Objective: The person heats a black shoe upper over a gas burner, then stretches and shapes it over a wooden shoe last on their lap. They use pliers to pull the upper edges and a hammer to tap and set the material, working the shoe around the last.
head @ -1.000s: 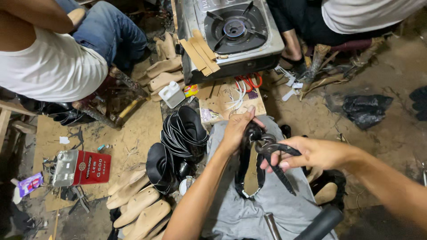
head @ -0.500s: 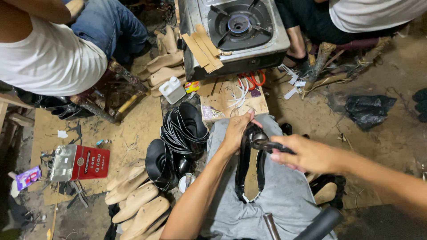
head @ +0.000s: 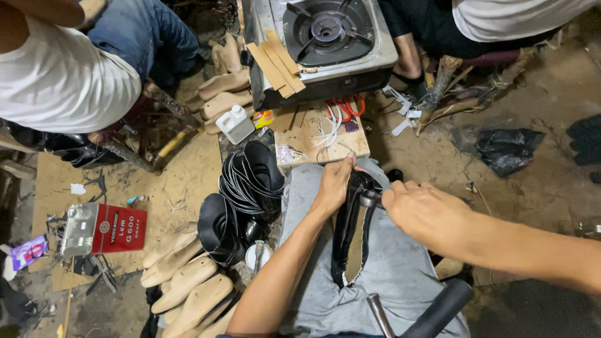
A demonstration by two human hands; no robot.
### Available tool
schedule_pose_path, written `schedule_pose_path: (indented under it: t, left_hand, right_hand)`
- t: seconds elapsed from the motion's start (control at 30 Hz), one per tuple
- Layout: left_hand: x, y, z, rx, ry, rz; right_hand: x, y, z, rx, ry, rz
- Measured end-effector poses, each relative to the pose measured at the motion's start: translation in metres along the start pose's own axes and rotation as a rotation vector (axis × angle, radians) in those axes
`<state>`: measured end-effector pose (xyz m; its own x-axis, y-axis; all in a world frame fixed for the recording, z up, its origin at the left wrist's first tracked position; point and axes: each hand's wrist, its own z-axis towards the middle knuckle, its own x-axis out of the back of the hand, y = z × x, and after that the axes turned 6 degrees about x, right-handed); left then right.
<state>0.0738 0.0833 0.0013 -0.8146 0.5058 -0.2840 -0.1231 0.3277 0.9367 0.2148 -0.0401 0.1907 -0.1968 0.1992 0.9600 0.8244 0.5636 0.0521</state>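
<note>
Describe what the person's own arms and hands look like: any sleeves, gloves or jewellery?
Both forearms are bare as far as the picture shows, with no sleeves in view. The left hand and right hand wear no gloves. No ring, watch or bracelet is visible on either.

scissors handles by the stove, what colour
Red-orange, on the scissors lying on the cardboard; head view.

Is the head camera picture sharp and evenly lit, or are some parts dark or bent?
Head view: the middle is sharp and well lit, with both hands, left and right, clear on the black shoe upper; corners fall dark; the stove edges bow slightly near the top; no strong glare.
</note>
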Motion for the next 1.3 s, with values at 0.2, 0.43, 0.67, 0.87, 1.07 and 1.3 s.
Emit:
schedule_pose_path:
  t: [0.2,0.43,0.67,0.87,1.07,1.3]
  left_hand:
    - [-0.005,-0.006,-0.002,-0.066,0.05,0.046]
    - [-0.004,-0.005,-0.002,-0.032,0.055,0.098]
    - [-0.01,-0.004,-0.001,-0.067,0.051,0.133]
    - [-0.02,-0.002,-0.008,-0.092,0.213,0.343]
    - [-0.014,0.004,-0.004,-0.085,0.202,0.351]
    - [-0.013,0.003,-0.004,-0.091,0.158,0.27]
  right_hand:
    - [0.022,-0.029,-0.007,-0.008,-0.058,-0.361]
    - [0.004,-0.016,-0.012,-0.054,0.045,-0.187]
    - [-0.022,-0.016,-0.012,-0.161,-0.02,-0.115]
    - [-0.026,-0.015,0.003,-0.263,-0.206,0.137]
    - [-0.017,0.0,0.001,-0.088,-0.118,0.096]
    - [-0.014,0.004,-0.006,-0.145,-0.109,0.219]
